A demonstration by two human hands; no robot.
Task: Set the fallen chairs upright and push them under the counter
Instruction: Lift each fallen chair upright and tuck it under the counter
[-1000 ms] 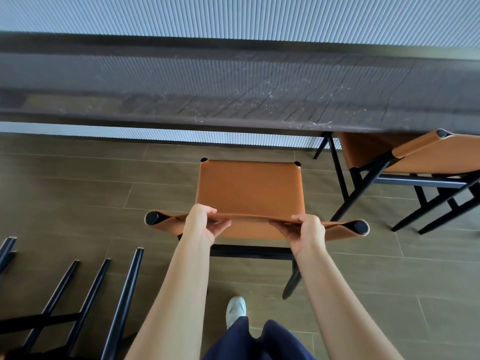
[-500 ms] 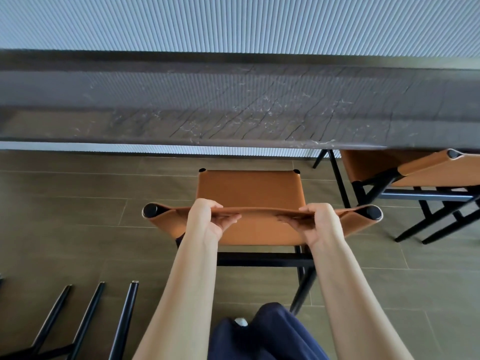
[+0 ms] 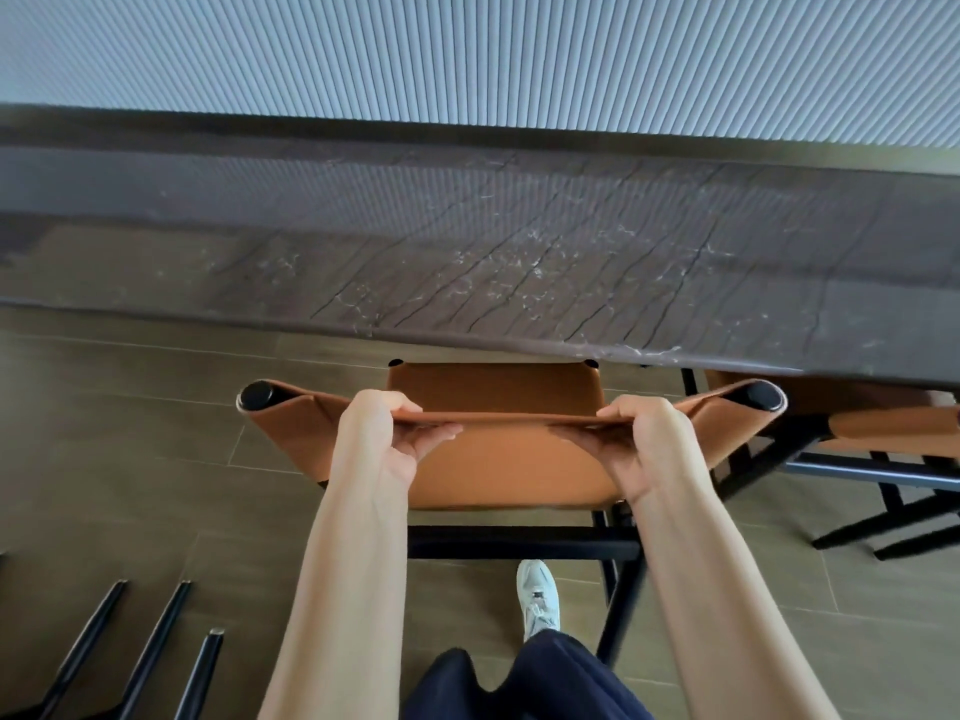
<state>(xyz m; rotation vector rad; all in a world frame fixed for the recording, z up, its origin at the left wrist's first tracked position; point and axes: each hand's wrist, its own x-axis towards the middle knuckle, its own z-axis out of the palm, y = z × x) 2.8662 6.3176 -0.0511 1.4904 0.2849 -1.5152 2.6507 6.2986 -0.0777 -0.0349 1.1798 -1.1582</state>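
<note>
A: Head cam: how far along?
B: Halfway-ish. The left hand (image 3: 379,433) and right hand (image 3: 649,444) clutch the upright chair (image 3: 509,475) by its backrest, seat edge just under the counter (image 3: 467,262). The neighbour chair (image 3: 893,433) looks tucked in; the legs (image 3: 156,641) lower left suggest one's down.

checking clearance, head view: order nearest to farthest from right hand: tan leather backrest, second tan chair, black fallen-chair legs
1. tan leather backrest, gripped by right hand
2. second tan chair, just to its right
3. black fallen-chair legs, far lower left
</note>
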